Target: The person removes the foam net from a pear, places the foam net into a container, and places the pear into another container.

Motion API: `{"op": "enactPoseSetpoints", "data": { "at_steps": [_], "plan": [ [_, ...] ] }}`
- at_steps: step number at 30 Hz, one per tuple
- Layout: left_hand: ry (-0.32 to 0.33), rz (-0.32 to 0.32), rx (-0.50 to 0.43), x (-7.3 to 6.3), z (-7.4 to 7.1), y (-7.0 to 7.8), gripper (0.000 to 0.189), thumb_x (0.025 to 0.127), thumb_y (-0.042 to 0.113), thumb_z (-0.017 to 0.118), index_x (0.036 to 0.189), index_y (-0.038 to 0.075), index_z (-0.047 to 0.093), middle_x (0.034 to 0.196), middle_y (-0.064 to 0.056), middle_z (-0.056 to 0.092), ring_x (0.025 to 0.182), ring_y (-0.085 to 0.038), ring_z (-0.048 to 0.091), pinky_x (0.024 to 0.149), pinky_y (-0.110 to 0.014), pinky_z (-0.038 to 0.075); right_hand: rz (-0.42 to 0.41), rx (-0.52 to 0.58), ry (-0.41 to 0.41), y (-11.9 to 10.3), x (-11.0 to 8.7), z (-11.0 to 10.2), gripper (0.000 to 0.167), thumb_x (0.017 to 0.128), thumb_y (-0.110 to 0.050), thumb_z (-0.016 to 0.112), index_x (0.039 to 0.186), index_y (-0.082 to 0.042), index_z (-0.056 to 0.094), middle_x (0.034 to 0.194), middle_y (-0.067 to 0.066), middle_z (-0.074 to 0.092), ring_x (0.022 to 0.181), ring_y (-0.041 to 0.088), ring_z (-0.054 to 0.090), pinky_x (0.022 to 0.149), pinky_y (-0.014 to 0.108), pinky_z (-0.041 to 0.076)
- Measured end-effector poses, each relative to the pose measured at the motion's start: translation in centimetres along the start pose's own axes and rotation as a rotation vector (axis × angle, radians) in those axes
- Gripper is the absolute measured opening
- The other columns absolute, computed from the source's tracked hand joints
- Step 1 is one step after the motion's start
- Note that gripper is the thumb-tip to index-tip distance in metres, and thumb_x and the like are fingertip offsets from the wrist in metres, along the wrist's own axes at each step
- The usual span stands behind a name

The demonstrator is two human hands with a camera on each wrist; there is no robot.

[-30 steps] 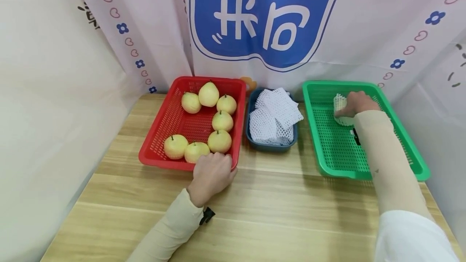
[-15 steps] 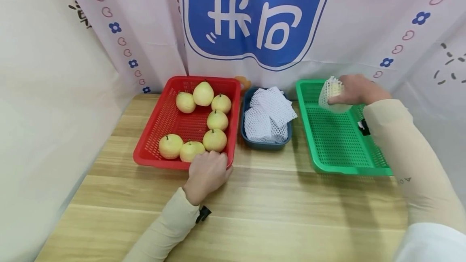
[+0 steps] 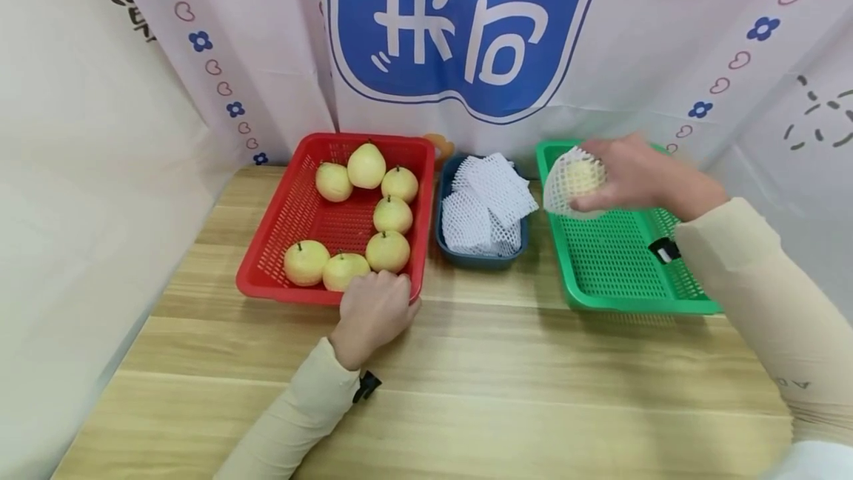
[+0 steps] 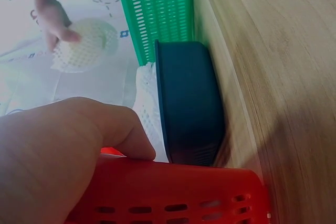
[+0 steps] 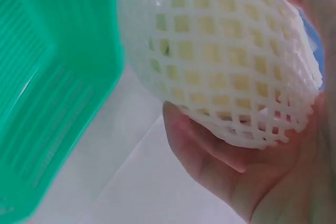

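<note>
My right hand [image 3: 633,172] holds a pale yellow pear in a white foam net [image 3: 573,182] above the left rim of the green basket [image 3: 620,305]. In the right wrist view, thumb and fingers curl round the netted pear [image 5: 215,61], its yellow skin showing through the mesh. My left hand [image 3: 375,308] grips the front rim of the red basket [image 3: 280,290], near its right corner. Several bare yellow pears [image 3: 392,214] lie in that basket along the back, right and front sides. The left wrist view shows my left hand [image 4: 68,135] bent over the red rim.
Between the two baskets stands a dark blue bin [image 3: 483,261] with several white foam nets [image 3: 489,202] heaped in it, some over its edge. All three stand on a wooden table [image 3: 466,376]. A printed cloth [image 3: 426,106] hangs right behind them.
My right hand has lifted the netted pear up from inside the green basket and carried it left to over the left rim. My left hand stays on the red basket.
</note>
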State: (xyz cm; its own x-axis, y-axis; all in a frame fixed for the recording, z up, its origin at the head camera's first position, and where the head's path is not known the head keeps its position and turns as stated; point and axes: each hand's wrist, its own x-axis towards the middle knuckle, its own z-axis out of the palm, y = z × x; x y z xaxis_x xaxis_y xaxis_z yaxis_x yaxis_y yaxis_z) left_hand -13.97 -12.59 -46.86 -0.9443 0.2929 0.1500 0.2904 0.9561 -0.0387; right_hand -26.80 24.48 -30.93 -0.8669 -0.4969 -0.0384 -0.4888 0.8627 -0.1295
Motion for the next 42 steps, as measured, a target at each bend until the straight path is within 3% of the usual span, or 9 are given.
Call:
{"op": "enactPoseSetpoints", "data": {
  "at_steps": [9,12,19,30,33,37,40,42],
  "plan": [
    [0.003,-0.011,-0.003,0.2,-0.2,0.0,0.045,0.095,0.038,0.071,0.06,0.017,0.054,0.055,-0.002,0.053,0.051,-0.024,0.059,0.041,-0.043,0.043,-0.265,0.088,-0.024,-6.8,-3.0,3.2,0.08,0.076,-0.042,0.084,0.138,0.002,0.06,0.111,0.011,0.072,0.083,0.016,0.064,0.061,0.025,0.055],
    [0.008,-0.01,-0.003,0.2,-0.2,0.0,0.044,0.095,0.038,0.072,0.061,0.016,0.054,0.055,-0.002,0.053,0.051,-0.025,0.059,0.041,-0.043,0.043,-0.311,0.099,-0.045,-8.9,-4.2,5.0,0.075,0.075,-0.039,0.083,0.137,-0.002,0.06,0.116,0.011,0.071,0.09,0.017,0.066,0.066,0.026,0.058],
    [0.001,-0.016,-0.017,0.3,-0.1,0.2,0.043,0.095,0.037,0.071,0.062,0.016,0.054,0.056,-0.002,0.053,0.052,-0.026,0.06,0.041,-0.044,0.043,-0.347,0.101,-0.054,-11.5,-5.8,10.0,0.076,0.071,-0.037,0.088,0.136,-0.007,0.061,0.116,0.01,0.069,0.093,0.019,0.068,0.071,0.03,0.06],
    [0.017,-0.02,-0.046,0.1,-0.3,0.2,0.044,0.093,0.036,0.071,0.059,0.017,0.05,0.053,0.001,0.047,0.047,-0.022,0.05,0.038,-0.04,0.038,-0.329,0.13,-0.011,-11.5,-5.6,16.9,0.077,0.07,-0.037,0.088,0.135,-0.006,0.061,0.115,0.01,0.069,0.093,0.019,0.067,0.072,0.031,0.058],
    [0.059,0.014,-0.061,-0.1,-0.4,0.2,0.043,0.091,0.034,0.073,0.059,0.018,0.049,0.054,0.002,0.047,0.047,-0.02,0.049,0.038,-0.037,0.037,-0.325,0.122,0.023,-11.4,-5.7,17.9,0.077,0.072,-0.041,0.09,0.135,-0.007,0.061,0.116,0.011,0.069,0.093,0.019,0.068,0.072,0.032,0.059],
    [0.183,0.063,-0.077,-1.0,-1.2,0.4,0.036,0.087,0.034,0.079,0.068,0.014,0.055,0.065,-0.002,0.055,0.056,-0.023,0.058,0.044,-0.037,0.045,-0.341,0.12,0.07,-11.2,-5.8,18.8,0.081,0.075,-0.045,0.09,0.138,-0.006,0.059,0.119,0.012,0.069,0.099,0.023,0.069,0.077,0.036,0.062],
    [0.313,0.137,-0.117,-2.1,-2.7,1.3,0.028,0.084,0.029,0.083,0.091,0.006,0.069,0.086,-0.009,0.07,0.076,-0.026,0.069,0.057,-0.04,0.059,-0.353,0.125,0.088,-11.1,-6.0,19.1,0.082,0.077,-0.047,0.09,0.141,-0.006,0.058,0.122,0.013,0.068,0.105,0.025,0.07,0.083,0.039,0.063],
    [0.369,0.229,-0.188,-2.8,-3.6,2.2,0.037,0.085,0.025,0.083,0.111,0.002,0.073,0.105,-0.013,0.076,0.093,-0.028,0.074,0.069,-0.04,0.064,-0.351,0.146,0.087,-10.9,-6.1,19.2,0.083,0.077,-0.046,0.09,0.141,-0.006,0.057,0.124,0.012,0.067,0.107,0.025,0.07,0.084,0.039,0.063]
  ]
}}
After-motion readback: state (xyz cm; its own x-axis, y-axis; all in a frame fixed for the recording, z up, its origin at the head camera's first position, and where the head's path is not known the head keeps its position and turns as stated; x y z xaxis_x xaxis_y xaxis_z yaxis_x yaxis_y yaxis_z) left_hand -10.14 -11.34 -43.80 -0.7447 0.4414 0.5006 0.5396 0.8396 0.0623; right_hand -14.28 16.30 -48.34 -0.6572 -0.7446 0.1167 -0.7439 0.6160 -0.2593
